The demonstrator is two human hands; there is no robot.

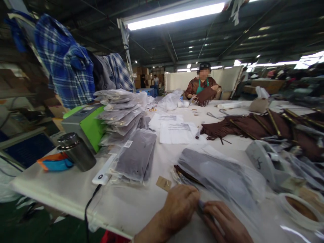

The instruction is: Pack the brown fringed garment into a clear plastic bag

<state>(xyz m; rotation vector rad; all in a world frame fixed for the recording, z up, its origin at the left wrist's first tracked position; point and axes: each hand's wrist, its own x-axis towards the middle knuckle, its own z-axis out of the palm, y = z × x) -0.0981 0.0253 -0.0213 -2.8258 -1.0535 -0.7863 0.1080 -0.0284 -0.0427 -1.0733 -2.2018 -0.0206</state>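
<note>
A clear plastic bag lies in front of me with a dark item inside. A brown edge with a gold zipper shows at the bag's open left end. My left hand is closed in a pinch just below that end. Close beside it, my right hand has its fingers together around a narrow grey piece, blurred and mostly hidden. I cannot tell whether this is part of the bag or a separate thing. A brown cardboard tag lies just beyond my left hand.
Bagged goods are stacked on the left near a white power strip, a dark flask and a green-grey machine. On the right are a tape dispenser, a tape roll and brown fringed bags. A co-worker handles another across the table.
</note>
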